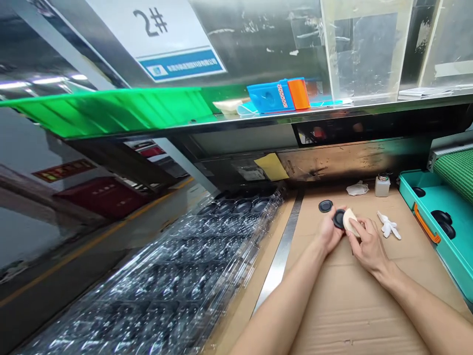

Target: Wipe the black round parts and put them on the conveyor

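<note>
Between the fingers of my left hand point(328, 232) is a round black disc-shaped part point(339, 218) with a raised rim. My right hand point(369, 246) pinches a cream-coloured sponge pad point(350, 222), which overlaps the right side of that disc; whether it presses on it I cannot tell. A second black disc point(325, 206) lies on the cardboard just beyond my left hand. To the right of my right hand lies a crumpled white glove or cloth point(388, 226).
Clear plastic trays point(207, 246) holding black parts stand at the left. At the right is a teal bin point(449, 251) with several black discs, below a green conveyor belt point(458, 170). A small white bottle point(382, 186) stands at the back. A shelf overhead carries a green bin point(111, 111).
</note>
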`<state>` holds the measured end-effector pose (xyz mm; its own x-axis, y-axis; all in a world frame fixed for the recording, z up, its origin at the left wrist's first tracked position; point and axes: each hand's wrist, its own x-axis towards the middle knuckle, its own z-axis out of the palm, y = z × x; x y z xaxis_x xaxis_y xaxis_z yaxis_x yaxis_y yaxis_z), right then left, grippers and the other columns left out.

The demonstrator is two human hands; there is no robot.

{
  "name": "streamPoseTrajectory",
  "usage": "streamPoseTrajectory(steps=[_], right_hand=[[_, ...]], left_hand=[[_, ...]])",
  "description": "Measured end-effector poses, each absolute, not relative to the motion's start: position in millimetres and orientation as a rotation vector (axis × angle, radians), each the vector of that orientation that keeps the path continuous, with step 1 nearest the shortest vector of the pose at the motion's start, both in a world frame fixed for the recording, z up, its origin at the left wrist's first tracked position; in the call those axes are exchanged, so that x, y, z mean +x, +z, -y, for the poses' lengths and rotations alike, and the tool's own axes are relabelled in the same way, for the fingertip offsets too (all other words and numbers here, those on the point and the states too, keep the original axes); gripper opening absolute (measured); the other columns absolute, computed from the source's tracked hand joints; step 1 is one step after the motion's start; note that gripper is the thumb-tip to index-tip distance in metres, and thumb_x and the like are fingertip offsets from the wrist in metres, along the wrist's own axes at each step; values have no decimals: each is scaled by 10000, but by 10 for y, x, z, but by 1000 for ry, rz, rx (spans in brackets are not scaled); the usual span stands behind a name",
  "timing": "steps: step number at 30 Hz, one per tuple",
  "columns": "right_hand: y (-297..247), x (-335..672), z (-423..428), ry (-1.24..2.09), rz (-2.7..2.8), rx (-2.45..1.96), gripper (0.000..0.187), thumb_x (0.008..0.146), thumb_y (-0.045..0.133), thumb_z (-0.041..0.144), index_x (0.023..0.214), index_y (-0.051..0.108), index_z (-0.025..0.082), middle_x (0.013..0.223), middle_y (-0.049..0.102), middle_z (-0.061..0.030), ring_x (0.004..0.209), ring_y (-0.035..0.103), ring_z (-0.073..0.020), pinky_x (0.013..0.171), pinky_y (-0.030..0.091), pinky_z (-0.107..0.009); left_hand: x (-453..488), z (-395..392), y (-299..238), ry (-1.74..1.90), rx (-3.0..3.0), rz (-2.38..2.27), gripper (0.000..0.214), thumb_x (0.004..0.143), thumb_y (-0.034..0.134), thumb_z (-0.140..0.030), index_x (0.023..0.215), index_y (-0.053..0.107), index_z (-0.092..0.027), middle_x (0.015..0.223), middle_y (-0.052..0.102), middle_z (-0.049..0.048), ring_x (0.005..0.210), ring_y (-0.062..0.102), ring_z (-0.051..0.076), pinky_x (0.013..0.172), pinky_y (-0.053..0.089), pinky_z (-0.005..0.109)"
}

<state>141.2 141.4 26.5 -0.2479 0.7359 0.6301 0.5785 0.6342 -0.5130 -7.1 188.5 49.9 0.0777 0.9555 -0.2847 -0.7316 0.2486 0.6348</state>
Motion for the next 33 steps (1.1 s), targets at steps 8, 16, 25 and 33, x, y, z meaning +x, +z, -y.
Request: streamPoseTrajectory(steps=[8,16,25,33], right_hand=[[238,1236,-1296,236,1971,-1139,331,912,541,262,1209,680,210,1062,563,-121,983,535,-249,867,500,-394],[290,1222,-1330,185,2039,-1181,351,925,518,281,1229,675,206,1075,561,-128,976,535,-250,852,499,-382],[323,1269,-1311,195,2147,-1197,386,945,491,314,1289,638,219,1132,582,-141,996,560,-253,832,504,-367],[432,1718,-1609,166,2159,-1509,468,839,601,343,1275,602,176,1122,605,-132,1107,562,-304,974,426,-430]], left_hand=[[162,-1304,383,1362,161,-560,363,1005,386,-339,1123,650,-120,1200,690,153,1185,632,258,1103,446,418],[100,-1376,390,1325,141,-487,377,1008,374,-355,1105,656,-124,1252,664,150,1215,611,262,1104,448,411],[84,-1389,348,1309,176,-526,339,1004,393,-356,1049,651,-140,1236,667,146,1202,613,266,1059,491,420],[-100,-1353,446,1296,202,-537,367,1003,403,-365,1169,622,-121,1393,572,186,1249,590,296,955,547,399]])
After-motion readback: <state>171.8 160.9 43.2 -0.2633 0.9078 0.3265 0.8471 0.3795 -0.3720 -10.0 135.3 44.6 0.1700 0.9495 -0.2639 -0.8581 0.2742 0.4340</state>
